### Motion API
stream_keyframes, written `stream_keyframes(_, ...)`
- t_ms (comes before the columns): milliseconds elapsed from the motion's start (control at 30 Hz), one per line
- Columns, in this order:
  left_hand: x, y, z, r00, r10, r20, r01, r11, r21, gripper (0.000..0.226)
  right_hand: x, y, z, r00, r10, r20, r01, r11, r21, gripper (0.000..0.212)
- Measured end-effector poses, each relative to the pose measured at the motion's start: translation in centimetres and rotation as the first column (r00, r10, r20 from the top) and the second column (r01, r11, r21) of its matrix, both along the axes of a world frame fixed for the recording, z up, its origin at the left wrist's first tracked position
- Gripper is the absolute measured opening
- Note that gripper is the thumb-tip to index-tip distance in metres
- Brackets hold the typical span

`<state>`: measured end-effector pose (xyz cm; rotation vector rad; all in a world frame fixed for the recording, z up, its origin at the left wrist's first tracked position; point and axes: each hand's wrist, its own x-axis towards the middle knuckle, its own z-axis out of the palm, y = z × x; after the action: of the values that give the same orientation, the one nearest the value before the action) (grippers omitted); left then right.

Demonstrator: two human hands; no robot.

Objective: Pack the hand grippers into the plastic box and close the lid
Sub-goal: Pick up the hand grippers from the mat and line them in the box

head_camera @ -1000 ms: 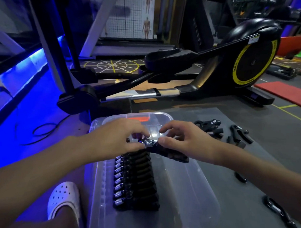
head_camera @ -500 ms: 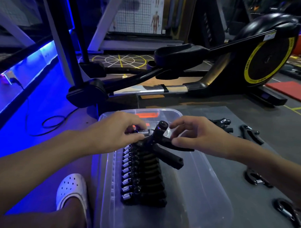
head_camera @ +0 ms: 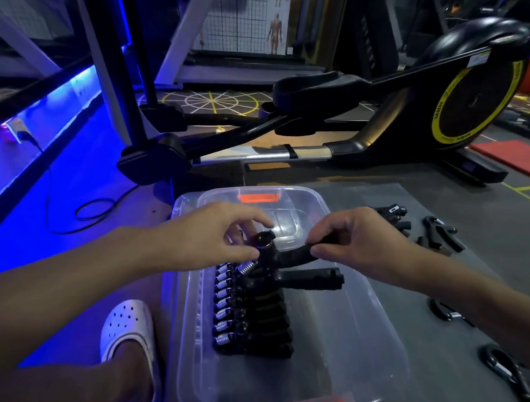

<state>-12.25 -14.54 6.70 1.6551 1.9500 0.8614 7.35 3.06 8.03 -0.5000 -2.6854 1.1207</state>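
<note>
Standing by the elliptical trainer (head_camera: 410, 121) behind the box, here's what I'd worry about. The clear plastic box (head_camera: 336, 347) sits open on the grey mat (head_camera: 473, 214) with a tidy row of hand grippers (head_camera: 253, 317) lined up along its left side, springs to the left. Several loose grippers (head_camera: 440, 234) lie on the mat right of the box.

Both hands are over the far half of the box. The left hand (head_camera: 208, 238) pinches the knob end of the held gripper (head_camera: 285, 261), and the right hand (head_camera: 358, 237) pinches its upper handle. It's fingertips only, so a slip seems quite possible.

The held gripper hangs right at the far end of the row. Its lower handle pokes out toward the box's right side. If it goes down splayed like that, I reckon it won't nest and could shove the row over. Its spring (head_camera: 246, 266) looks close enough to snag the next one too. Can't tell where the lid is.
</note>
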Motion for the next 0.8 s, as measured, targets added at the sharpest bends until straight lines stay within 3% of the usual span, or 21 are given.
stream_keyframes(200,0.8,0.0,-0.2,0.992,-0.095,-0.083,0.090,0.994,-0.063,0.019,0.0,0.2,-0.2,0.999,0.031,0.016,-0.030,0.998,-0.058,0.011)
stream_keyframes(400,0.8,-0.4,-1.0,0.988,-0.125,-0.085,0.112,0.983,-0.146,0.019,0.5,0.0,-1.1,0.972,0.156,0.175,-0.160,0.987,0.013,0.018)
stream_keyframes(800,0.5,-1.9,-2.2,0.971,-0.161,-0.177,0.106,0.953,-0.285,0.022,0.6,-1.6,-3.0,0.956,0.236,0.175,-0.223,0.970,-0.093,0.018)
